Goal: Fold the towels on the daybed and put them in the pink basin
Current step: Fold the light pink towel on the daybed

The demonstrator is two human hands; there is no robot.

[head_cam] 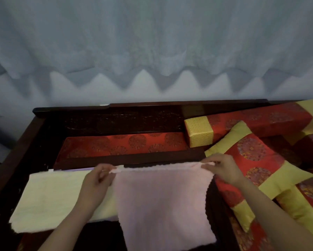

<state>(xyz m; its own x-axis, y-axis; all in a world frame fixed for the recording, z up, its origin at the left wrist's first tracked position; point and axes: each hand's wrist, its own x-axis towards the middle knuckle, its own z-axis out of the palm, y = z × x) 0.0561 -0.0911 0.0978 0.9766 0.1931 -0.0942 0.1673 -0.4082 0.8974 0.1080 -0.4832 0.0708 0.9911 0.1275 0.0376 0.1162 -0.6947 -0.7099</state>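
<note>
"While both forearms reach forward over the daybed (116, 116), how are the hands set?"

"Left hand (98, 176): fingers curled, pinching the upper left corner of the pink towel (163, 205). Right hand (223, 169): thumb and fingers pinching the upper right corner. Both hands are level."

"Towel position?"

"Top edge pulled taut between the hands; the rest spreads down toward the viewer. Its left side hides part of a pale yellow towel (50, 192) lying flat on the daybed. A red-and-yellow cushion (251, 160) lies just beside the right hand."
</note>
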